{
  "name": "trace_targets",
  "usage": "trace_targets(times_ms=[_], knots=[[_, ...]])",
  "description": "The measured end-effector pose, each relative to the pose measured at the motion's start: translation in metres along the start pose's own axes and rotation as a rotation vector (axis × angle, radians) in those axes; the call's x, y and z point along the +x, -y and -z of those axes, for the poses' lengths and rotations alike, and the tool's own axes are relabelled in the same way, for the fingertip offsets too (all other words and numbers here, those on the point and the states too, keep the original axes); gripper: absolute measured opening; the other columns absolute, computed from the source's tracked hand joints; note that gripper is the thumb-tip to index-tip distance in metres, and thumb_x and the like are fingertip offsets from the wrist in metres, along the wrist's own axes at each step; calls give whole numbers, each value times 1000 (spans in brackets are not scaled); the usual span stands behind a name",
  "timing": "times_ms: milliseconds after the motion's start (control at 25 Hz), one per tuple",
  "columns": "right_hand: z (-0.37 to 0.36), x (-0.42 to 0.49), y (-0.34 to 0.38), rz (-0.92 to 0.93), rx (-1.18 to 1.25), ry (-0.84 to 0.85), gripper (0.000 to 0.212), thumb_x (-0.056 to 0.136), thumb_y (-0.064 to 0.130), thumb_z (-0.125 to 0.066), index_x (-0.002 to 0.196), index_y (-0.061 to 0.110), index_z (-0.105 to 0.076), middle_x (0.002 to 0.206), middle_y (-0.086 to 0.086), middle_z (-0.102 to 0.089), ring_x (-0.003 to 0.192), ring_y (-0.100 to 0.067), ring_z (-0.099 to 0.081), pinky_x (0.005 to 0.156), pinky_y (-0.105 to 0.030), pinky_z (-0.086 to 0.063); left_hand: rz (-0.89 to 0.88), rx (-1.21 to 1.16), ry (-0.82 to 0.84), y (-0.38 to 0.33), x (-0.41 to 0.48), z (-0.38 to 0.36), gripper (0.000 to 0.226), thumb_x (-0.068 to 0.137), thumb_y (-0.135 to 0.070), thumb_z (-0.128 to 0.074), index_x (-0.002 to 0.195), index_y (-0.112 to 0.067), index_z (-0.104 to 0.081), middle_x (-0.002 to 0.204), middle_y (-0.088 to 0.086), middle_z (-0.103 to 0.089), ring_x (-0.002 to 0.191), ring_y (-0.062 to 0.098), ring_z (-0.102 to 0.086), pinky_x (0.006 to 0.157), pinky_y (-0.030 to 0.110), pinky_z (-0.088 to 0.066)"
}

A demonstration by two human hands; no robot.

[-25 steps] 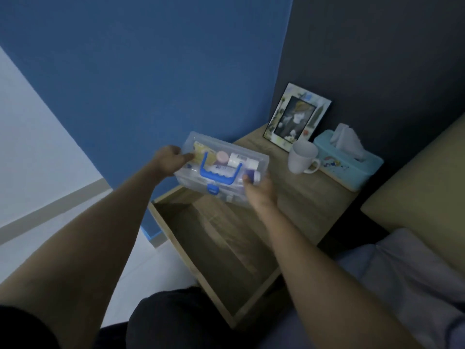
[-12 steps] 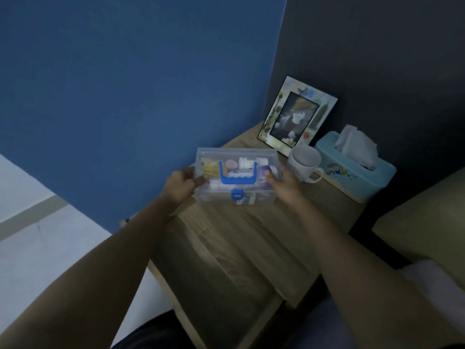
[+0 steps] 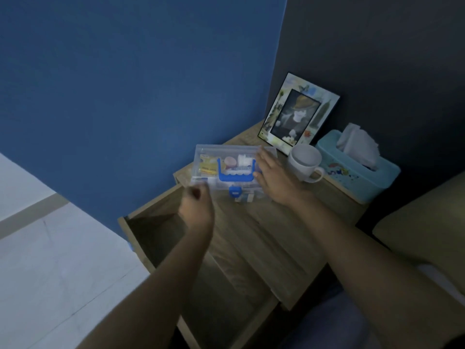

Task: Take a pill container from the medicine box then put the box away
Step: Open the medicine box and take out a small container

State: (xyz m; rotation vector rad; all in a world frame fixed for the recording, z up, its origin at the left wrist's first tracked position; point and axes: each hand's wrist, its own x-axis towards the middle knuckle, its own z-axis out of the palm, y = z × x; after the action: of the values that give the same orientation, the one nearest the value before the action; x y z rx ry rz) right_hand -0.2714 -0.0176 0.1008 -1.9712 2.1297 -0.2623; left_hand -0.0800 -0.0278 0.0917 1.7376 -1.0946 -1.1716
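Wooden and pale, the table (image 3: 289,222) stands in the corner with its drawer (image 3: 161,238) pulled out below. On its top rests the clear medicine box (image 3: 226,170), lid down, blue handle (image 3: 235,176) and latch facing the person. Behind it lean a picture frame (image 3: 299,117) and, to the right, a tissue box (image 3: 357,170) and white mug (image 3: 304,162). The right hand (image 3: 274,182) lies flat, fingers spread, against the box's right end. The left hand (image 3: 196,205) hovers blurred just off the box's left corner, its grip loosely curled around nothing.
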Motion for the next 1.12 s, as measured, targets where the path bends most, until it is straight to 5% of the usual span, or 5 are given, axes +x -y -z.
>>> trace_targets(times_ms=[120, 280, 680, 920, 1120], knots=[[-9, -1, -7, 50, -75, 155, 59, 101, 37, -25, 148, 14, 1, 159, -3, 5, 146, -17, 5, 118, -37, -4, 163, -92, 302, 13, -22, -33, 35, 89, -46, -51, 100, -14, -62, 101, 10, -67, 93, 22, -65, 86, 40, -55], [-17, 0, -6, 20, -101, 124, 58, 101, 35, -24, 148, 13, 2, 159, -3, 4, 146, -17, 5, 118, -37, -4, 268, -279, 222, 15, -18, -51, 46, 85, -40, -61, 113, -4, -59, 111, 13, -66, 103, 25, -63, 95, 43, -51], [-21, 0, -7, 23, -97, 80, 58, 101, 32, -27, 148, 11, -3, 160, -5, 0, 146, -19, 2, 118, -37, -4, 289, -576, 179, 21, -18, -53, 7, 85, -14, -65, 79, -9, -64, 82, 8, -68, 81, 18, -68, 68, 23, -56], [-20, 0, -4, 5, -107, 89, 58, 101, 32, -28, 148, 11, -2, 160, -5, 1, 146, -19, 2, 118, -37, -4, 369, -467, 221, 13, -9, -54, 13, 85, -14, -63, 95, -7, -62, 87, 5, -64, 77, 13, -64, 58, 19, -53], [-21, -1, -5, 8, -94, 84, 57, 101, 32, -27, 148, 12, -1, 160, -4, 2, 146, -18, 3, 118, -38, -4, 244, -540, 316, 24, -8, -47, 15, 88, -22, -61, 78, -12, -63, 83, 3, -67, 80, 13, -65, 66, 22, -52]])
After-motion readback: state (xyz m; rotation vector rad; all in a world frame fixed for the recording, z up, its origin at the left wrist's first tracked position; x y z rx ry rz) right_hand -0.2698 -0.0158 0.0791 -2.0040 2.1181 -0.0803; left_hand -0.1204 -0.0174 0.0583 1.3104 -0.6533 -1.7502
